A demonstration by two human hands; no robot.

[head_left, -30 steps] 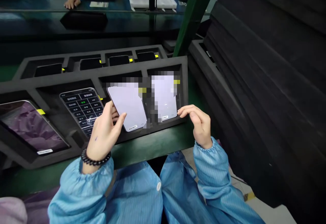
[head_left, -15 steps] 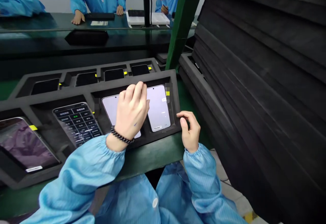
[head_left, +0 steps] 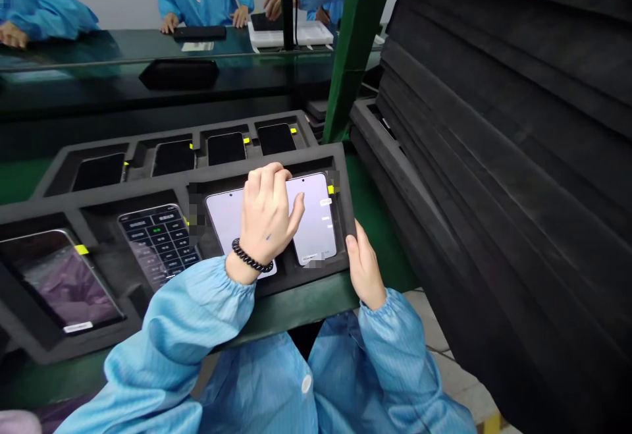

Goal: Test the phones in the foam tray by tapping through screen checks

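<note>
A dark foam tray [head_left: 182, 187] holds a row of phones in slots. My left hand [head_left: 266, 213] lies over the two rightmost lit phones, fingers curled across the top of the white-screened phone [head_left: 224, 220] and thumb resting on the neighbouring white-screened phone [head_left: 316, 223]. My right hand [head_left: 364, 269] grips the tray's right front corner, thumb on its top face. Further left sit a phone showing a dark key grid [head_left: 158, 240] and one with a purple picture [head_left: 62, 282].
A second foam tray [head_left: 168, 136] behind holds several dark phones. A tall stack of dark foam trays [head_left: 503, 157] fills the right side. A green post [head_left: 348, 52] rises behind. Other people in blue coats work at the far bench [head_left: 148, 49].
My left hand set the white-screened phone down into its slot and now lies over it. My right hand went from hovering, fingers pinched, to gripping the tray's corner.
</note>
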